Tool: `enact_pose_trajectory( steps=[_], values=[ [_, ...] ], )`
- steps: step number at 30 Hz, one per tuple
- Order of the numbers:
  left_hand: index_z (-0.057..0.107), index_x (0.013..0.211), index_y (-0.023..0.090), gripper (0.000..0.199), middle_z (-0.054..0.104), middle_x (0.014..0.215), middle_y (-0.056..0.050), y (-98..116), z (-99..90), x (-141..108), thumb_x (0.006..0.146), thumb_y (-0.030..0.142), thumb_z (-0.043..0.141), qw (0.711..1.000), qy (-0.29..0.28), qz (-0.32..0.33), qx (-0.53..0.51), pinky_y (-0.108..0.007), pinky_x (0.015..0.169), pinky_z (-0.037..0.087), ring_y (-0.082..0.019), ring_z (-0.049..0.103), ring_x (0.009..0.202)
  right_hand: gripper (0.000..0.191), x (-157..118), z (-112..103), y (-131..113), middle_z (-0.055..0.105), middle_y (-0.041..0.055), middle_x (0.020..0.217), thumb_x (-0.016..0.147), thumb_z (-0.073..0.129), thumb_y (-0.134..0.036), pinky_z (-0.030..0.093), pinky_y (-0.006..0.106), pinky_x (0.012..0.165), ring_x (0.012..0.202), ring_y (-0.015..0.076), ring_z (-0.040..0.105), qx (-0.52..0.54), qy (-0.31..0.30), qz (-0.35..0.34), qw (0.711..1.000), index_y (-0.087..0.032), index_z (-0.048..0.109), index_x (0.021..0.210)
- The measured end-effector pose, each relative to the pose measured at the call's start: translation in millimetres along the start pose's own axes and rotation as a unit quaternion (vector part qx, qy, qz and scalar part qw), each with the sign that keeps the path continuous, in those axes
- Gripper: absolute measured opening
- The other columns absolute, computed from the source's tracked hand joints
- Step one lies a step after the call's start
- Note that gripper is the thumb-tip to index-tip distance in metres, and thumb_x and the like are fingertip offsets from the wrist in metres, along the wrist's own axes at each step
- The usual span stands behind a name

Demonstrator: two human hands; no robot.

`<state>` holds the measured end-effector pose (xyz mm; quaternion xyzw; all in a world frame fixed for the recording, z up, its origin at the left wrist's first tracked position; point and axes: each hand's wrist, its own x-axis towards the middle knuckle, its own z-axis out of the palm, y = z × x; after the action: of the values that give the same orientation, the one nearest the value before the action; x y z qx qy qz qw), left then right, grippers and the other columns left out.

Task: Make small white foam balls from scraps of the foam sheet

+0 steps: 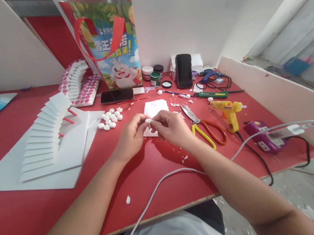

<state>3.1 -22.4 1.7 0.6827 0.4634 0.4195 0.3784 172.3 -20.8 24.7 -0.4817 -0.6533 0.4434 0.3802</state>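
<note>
My left hand (132, 135) and my right hand (172, 128) meet over the middle of the red table. Between the fingertips of both hands is a small white piece (148, 121), pinched from either side; its exact shape is partly hidden by the fingers. Beneath the hands lies a sheet of white paper (156, 107). Left of my left hand sits a cluster of small white rolled pieces (112, 119). Scissors (202, 124) with one yellow and one red handle lie open to the right of my right hand.
A curved white stepped model (43, 138) stands on white boards at left. A printed bag (117, 43), paint jars (155, 79) and phones stand behind. At right lie a yellow glue gun (229, 113), a purple box (265, 136) and a green-handled tool (213, 95). A white cable (163, 178) crosses the front.
</note>
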Motion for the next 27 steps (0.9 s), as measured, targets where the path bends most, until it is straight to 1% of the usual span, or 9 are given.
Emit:
enact_pose_trajectory(
  steps=[2, 3, 6, 8, 10, 13, 18, 23, 27],
  values=[
    [0.061, 0.108, 0.019, 0.025, 0.07, 0.095, -0.004, 0, 0.4, 0, 0.099, 0.038, 0.048, 1.0, -0.002, 0.006, -0.003, -0.03, 0.079, 0.049, -0.018, 0.064, 0.086, 0.025, 3, -3, -1, 0.07, 0.0033, 0.07, 0.092, 0.062, -0.036, 0.04, 0.02, 0.04, 0.041, 0.0083, 0.055, 0.113, 0.001, 0.056, 0.992, -0.016, 0.058, 0.078],
    [0.059, 0.107, 0.019, 0.024, 0.069, 0.093, -0.004, 0, 0.3, 0, 0.099, 0.038, 0.048, 1.0, 0.003, 0.012, 0.001, -0.03, 0.08, 0.049, -0.018, 0.064, 0.085, 0.029, 6, -4, -1, 0.071, 0.0048, 0.07, 0.095, 0.057, -0.041, 0.041, 0.02, 0.037, 0.04, 0.0098, 0.056, 0.174, 0.0, 0.1, 0.98, -0.016, 0.057, 0.08],
    [0.058, 0.104, 0.019, 0.02, 0.068, 0.093, -0.004, 0, -0.4, 0, 0.099, 0.035, 0.047, 0.998, 0.023, 0.041, 0.039, -0.03, 0.08, 0.049, -0.019, 0.064, 0.086, 0.033, 12, -8, 0, 0.072, 0.0092, 0.068, 0.103, 0.04, -0.039, 0.045, 0.02, 0.035, 0.041, 0.0123, 0.06, 0.316, -0.055, 0.236, 0.917, -0.015, 0.057, 0.087],
    [0.058, 0.103, 0.02, 0.019, 0.068, 0.096, -0.004, 0, -1.1, 1, 0.099, 0.033, 0.046, 0.995, 0.033, 0.06, 0.069, -0.03, 0.08, 0.048, -0.019, 0.063, 0.089, 0.032, 13, -9, 1, 0.074, 0.0112, 0.072, 0.105, 0.035, -0.03, 0.047, 0.018, 0.037, 0.045, 0.0116, 0.062, 0.378, -0.11, 0.261, 0.881, -0.012, 0.059, 0.092],
    [0.058, 0.104, 0.02, 0.019, 0.068, 0.098, -0.005, -1, -1.7, 1, 0.099, 0.033, 0.046, 0.993, 0.036, 0.072, 0.085, -0.03, 0.082, 0.048, -0.019, 0.063, 0.091, 0.031, 13, -9, 2, 0.075, 0.0114, 0.075, 0.105, 0.037, -0.025, 0.048, 0.016, 0.038, 0.047, 0.01, 0.062, 0.414, -0.129, 0.245, 0.867, -0.01, 0.061, 0.093],
    [0.058, 0.106, 0.02, 0.02, 0.067, 0.101, -0.005, -1, -2.0, 1, 0.099, 0.032, 0.045, 0.991, 0.029, 0.085, 0.095, -0.031, 0.084, 0.048, -0.02, 0.062, 0.093, 0.024, 10, -8, 2, 0.074, 0.0092, 0.073, 0.101, 0.047, -0.018, 0.046, 0.014, 0.036, 0.044, 0.0071, 0.057, 0.43, -0.112, 0.229, 0.866, -0.007, 0.065, 0.088],
    [0.059, 0.104, 0.019, 0.019, 0.067, 0.101, -0.005, -1, -1.7, 1, 0.099, 0.032, 0.046, 0.993, 0.014, 0.083, 0.088, -0.031, 0.084, 0.047, -0.019, 0.062, 0.091, 0.015, 10, -11, 2, 0.072, 0.0072, 0.068, 0.09, 0.058, -0.003, 0.043, 0.011, 0.034, 0.043, 0.0045, 0.054, 0.414, -0.094, 0.258, 0.868, -0.006, 0.067, 0.079],
    [0.059, 0.104, 0.018, 0.018, 0.066, 0.101, -0.005, 1, -2.7, 1, 0.099, 0.031, 0.048, 0.993, 0.019, 0.079, 0.082, -0.03, 0.084, 0.047, -0.018, 0.061, 0.09, 0.007, 11, -15, 0, 0.072, 0.0075, 0.068, 0.083, 0.068, -0.005, 0.041, 0.009, 0.035, 0.044, 0.0031, 0.052, 0.39, -0.094, 0.272, 0.874, -0.006, 0.068, 0.077],
    [0.061, 0.102, 0.019, 0.019, 0.066, 0.099, -0.004, 4, -1.9, 0, 0.098, 0.033, 0.048, 0.995, 0.013, 0.069, 0.074, -0.029, 0.083, 0.047, -0.018, 0.06, 0.092, 0.014, 10, -14, -3, 0.071, 0.0054, 0.066, 0.076, 0.075, -0.009, 0.039, 0.01, 0.035, 0.043, 0.003, 0.051, 0.355, -0.068, 0.253, 0.897, -0.01, 0.063, 0.07]
  ],
)
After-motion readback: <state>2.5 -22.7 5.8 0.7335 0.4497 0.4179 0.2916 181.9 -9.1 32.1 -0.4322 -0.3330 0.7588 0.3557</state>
